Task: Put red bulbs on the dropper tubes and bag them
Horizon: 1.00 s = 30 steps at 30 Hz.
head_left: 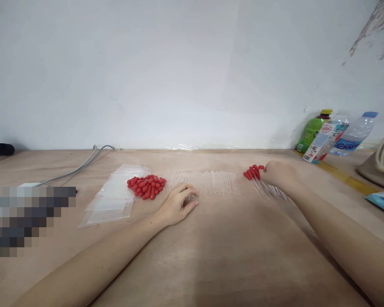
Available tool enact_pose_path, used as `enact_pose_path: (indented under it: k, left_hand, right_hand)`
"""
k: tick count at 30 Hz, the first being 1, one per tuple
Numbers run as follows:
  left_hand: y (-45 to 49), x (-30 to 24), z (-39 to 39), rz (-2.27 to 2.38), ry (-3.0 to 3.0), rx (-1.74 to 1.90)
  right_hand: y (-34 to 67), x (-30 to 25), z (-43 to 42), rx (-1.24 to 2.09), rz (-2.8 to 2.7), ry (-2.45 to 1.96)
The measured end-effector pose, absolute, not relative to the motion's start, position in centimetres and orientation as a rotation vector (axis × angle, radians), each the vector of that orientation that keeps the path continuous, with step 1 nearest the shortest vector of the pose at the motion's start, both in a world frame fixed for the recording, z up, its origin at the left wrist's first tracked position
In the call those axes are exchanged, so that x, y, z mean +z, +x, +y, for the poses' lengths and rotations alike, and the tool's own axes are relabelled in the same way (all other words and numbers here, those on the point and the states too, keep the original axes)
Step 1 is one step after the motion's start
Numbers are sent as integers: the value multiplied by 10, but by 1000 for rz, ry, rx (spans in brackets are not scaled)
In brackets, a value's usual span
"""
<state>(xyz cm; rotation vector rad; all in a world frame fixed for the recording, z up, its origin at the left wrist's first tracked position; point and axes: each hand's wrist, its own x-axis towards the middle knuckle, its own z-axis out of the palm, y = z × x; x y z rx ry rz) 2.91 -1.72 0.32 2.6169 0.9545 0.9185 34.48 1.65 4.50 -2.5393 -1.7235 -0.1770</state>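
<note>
Clear plastic bags (110, 204): overlapped flat, placed well left of the left fingers. Red bulbs (146, 186), one pile: set just left of the left fingers, lapped over the bags' edge; judged light, soft and rubbery, best taken at the narrow neck. Left hand (176, 207): laid low, fingers loosely bent, a gap left between thumb and forefinger. Clear tubes (224, 182), one row: spread behind and to the right of the left fingers; judged light, slippery and easily bent, best pinched at mid-length. Red-topped tubes (254, 171), small bunch: laid beside and under the right fingers, bulbs to their left. Right hand (275, 174): fingers curled at the bulbs; fingertips hidden, so whether anything is pinched cannot be told. Bottles (355, 134): stood beyond the right fingers.
</note>
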Motion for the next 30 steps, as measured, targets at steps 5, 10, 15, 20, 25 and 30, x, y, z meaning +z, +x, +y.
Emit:
enact_pose_path:
  k: [5,10,15,20,25,30]
  left_hand:
    - [29,1,-16,960,2608,902]
    - [29,1,-16,962,2599,888]
    - [29,1,-16,958,2586,866]
    - [30,-1,-12,989,2560,926]
    - [33,-5,-10,1136,2546,1010]
    - [23,8,1,1419,2699,1044]
  right_hand:
    - [344,40,18,-120,-1823,-2552]
    - [338,42,15,-166,-1814,-2488]
    - [310,31,10,-118,-1848,-2247]
    - [292,16,11,22,-1863,-2266]
    - [287,14,13,30,-1850,-2321]
    - [283,16,12,49,-1889,-2325]
